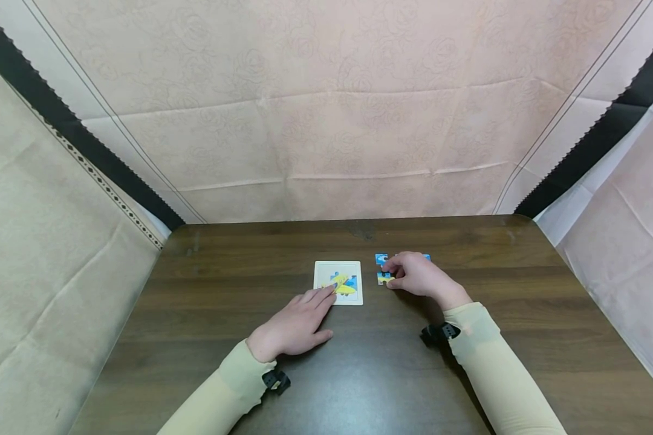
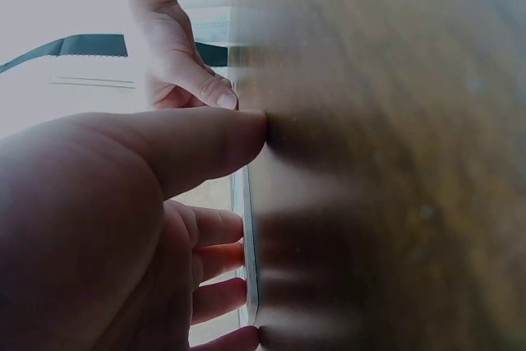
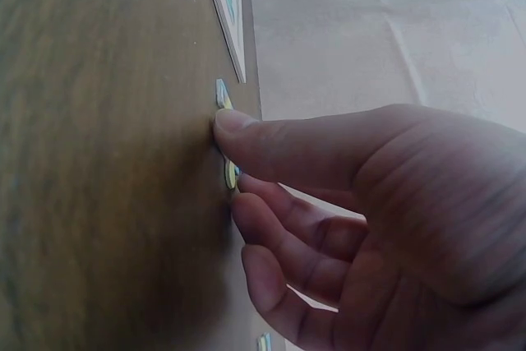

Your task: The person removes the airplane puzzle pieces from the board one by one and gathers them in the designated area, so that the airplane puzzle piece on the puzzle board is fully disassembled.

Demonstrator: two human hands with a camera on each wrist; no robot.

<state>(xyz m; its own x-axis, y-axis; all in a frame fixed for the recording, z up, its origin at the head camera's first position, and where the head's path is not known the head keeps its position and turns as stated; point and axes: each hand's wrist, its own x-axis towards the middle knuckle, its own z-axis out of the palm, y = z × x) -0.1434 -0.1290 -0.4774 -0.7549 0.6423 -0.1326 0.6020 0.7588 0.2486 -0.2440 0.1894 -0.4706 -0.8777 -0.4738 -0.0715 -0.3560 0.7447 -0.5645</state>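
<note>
A small white-framed puzzle board [image 1: 322,269] with a yellow and blue picture lies on the brown table. My left hand [image 1: 299,321] rests its fairly straight fingertips on the board's lower left part, thumb spread to the side on the table. To the right of the board, my right hand [image 1: 421,279] has its thumb and fingers bent about a yellow and blue puzzle piece [image 1: 383,278]. In the right wrist view the thumb [image 3: 238,121] covers the middle of that piece, pinching it low at the tabletop.
A blue and white puzzle piece [image 1: 381,258] lies just behind the right fingers. Another blue piece [image 1: 427,257] shows partly past the knuckles. Pale cloth [image 1: 326,133] hangs behind the table's far edge.
</note>
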